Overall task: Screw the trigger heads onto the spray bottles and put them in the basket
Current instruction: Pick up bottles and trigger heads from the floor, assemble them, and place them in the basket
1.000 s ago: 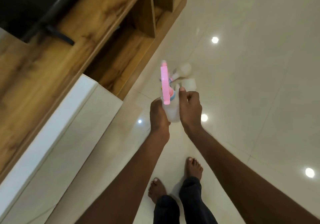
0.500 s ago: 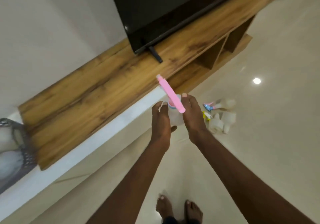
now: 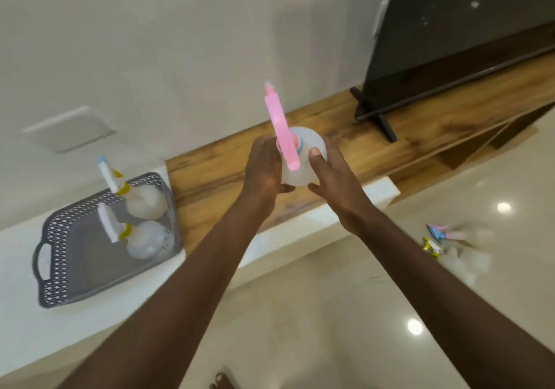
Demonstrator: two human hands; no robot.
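I hold a translucent white spray bottle (image 3: pixel 306 145) with a pink trigger head (image 3: pixel 282 130) on its blue collar, upright above the wooden shelf. My left hand (image 3: pixel 262 168) grips its left side and my right hand (image 3: pixel 327 172) its right side. A grey lattice basket (image 3: pixel 60 271) stands on the white ledge at the left. Inside it are two bottles with white and yellow trigger heads, one at the back (image 3: pixel 147 201) and one in front (image 3: pixel 144 241).
Loose bottles and trigger heads (image 3: pixel 450 244) lie blurred on the glossy floor at the right. A dark TV (image 3: pixel 450 28) on a stand sits on the wooden shelf (image 3: pixel 210 175). The white ledge (image 3: pixel 300 226) runs below it. My toes (image 3: pixel 220 381) show at the bottom.
My view has swung left and up from the floor, bringing the basket into sight. The bottle stays in both hands and the pile on the floor has slid to the right.
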